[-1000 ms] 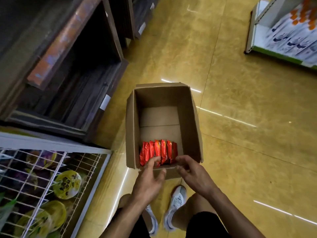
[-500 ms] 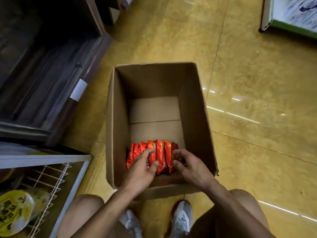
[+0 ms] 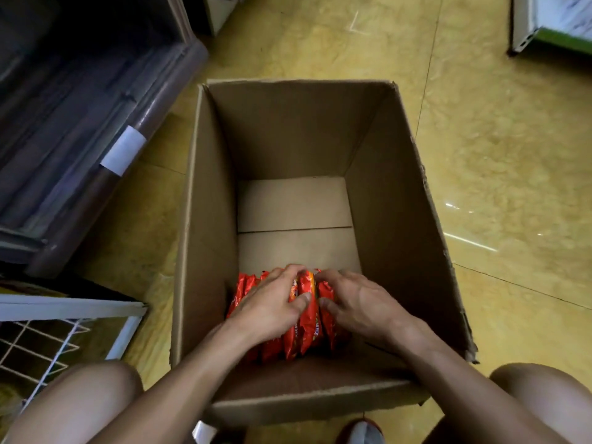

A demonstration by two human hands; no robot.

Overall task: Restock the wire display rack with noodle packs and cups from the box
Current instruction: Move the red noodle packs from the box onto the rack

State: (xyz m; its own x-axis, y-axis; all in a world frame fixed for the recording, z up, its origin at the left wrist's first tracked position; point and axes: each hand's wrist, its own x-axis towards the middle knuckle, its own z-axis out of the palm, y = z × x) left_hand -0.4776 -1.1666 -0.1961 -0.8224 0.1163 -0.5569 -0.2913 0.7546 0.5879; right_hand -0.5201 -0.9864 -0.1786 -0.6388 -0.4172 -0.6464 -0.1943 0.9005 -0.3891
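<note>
The person is crouching over the cardboard box and reaching both hands down into its near end. The red noodle packs are standing there on edge in a short row, right under the palms. The left hand is curling its fingers over the far top edges of the packs, with its thumb pressing the near side. The right hand is mirroring it, so both hands are clasping the row, and one pack is showing in the gap between the thumbs. This looks like the gathering of a bundle before a lift. A pack or two is sticking out beyond the left hand's outer edge, seemingly outside the grip. That hand would do well to be reaching wider and squeezing inward, so the slippery wrappers are not fanning apart or sliding out of the middle. The wire display rack is sitting outside the box, off to the left of the left forearm. The bundle is therefore probably best going straight up past the left wall before swinging that way. No cups are showing in the box beyond the fingers.
</note>
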